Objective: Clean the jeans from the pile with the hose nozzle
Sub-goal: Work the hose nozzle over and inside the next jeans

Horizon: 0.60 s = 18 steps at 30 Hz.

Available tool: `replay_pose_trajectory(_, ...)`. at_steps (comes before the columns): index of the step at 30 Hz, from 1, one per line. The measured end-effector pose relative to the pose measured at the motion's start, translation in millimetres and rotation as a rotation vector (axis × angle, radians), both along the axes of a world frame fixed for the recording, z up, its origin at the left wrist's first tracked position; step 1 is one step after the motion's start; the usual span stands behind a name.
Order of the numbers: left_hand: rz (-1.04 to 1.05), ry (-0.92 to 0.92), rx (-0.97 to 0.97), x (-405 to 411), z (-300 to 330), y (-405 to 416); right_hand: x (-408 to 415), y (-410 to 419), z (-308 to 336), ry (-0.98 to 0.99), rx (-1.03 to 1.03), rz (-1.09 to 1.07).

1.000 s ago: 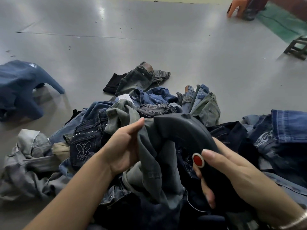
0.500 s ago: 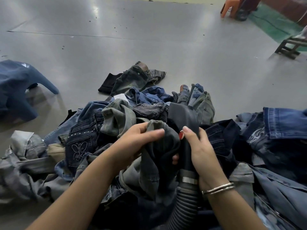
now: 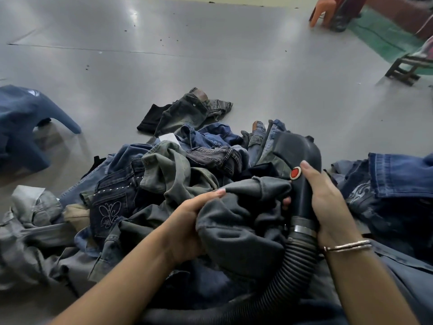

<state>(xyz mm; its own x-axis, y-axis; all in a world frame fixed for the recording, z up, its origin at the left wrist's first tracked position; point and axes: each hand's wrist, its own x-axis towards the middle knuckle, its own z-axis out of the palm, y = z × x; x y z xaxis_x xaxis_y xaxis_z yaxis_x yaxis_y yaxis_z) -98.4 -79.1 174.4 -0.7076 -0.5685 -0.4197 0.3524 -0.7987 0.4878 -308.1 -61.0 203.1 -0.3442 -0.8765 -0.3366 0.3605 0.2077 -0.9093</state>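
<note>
Gripping grey jeans (image 3: 241,221) with left hand (image 3: 187,228), right hand (image 3: 328,202) grasping hose nozzle (image 3: 302,160) (red button beside forefinger)

Both bare forearms reach forward from the lower edge, the left hand (image 3: 187,221) with fingers curled gripping bunched grey jeans (image 3: 243,221), the right hand (image 3: 328,195), bangles at its wrist, wrapped around the hose nozzle (image 3: 302,160), index finger extended upward.
</note>
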Motion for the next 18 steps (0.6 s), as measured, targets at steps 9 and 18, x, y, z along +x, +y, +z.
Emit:
replay_pose_trajectory(9, 0.328, 0.112, -0.261, 11.9, 9.0, 0.1, 32.6, 20.0, -19.3, 0.092, 0.052, 0.247)
replay_pose_trajectory(18, 0.123, -0.068, -0.242, 26.4, 12.8, -13.7, 44.5, 19.7, -7.5, -0.147, -0.055, 0.173)
